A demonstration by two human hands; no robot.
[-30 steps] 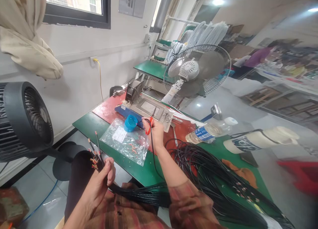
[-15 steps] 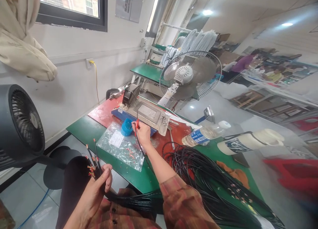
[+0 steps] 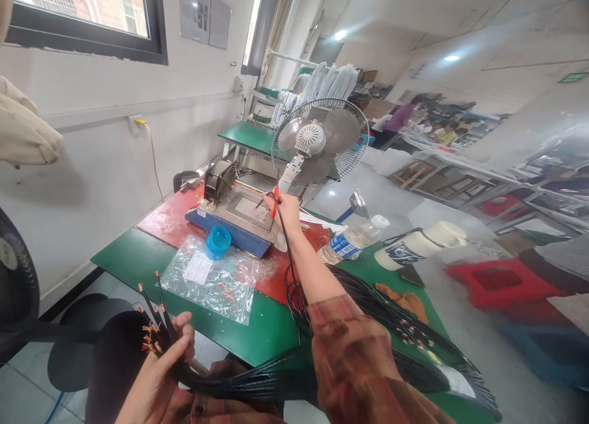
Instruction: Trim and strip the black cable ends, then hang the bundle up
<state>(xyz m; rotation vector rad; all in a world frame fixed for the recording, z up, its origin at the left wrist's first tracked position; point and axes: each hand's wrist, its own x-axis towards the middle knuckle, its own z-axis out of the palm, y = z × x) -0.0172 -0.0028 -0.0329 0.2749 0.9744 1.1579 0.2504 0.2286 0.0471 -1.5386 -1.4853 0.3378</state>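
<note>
My left hand (image 3: 161, 366) is closed round a thick bundle of black cables (image 3: 239, 384) low on the left, their stripped coloured wire ends (image 3: 151, 326) sticking up above my fingers. My right hand (image 3: 285, 210) reaches forward and pinches the end of a single black cable (image 3: 286, 252) with a red piece at its tip, held over the flat metal plate of a grey and blue machine (image 3: 239, 218). More black cables (image 3: 396, 332) lie coiled on the green table (image 3: 133, 264) to the right of my arm.
A clear plastic bag (image 3: 209, 280) with small orange parts and a blue cup (image 3: 218, 242) lie in front of the machine. A white desk fan (image 3: 317, 143), a plastic bottle (image 3: 347, 245) and a white cup (image 3: 416, 246) stand behind. People work far back right.
My right hand has moved from near the blue cup up and back to the machine's plate with the single cable. The view has swung right. My left hand keeps its hold on the bundle.
</note>
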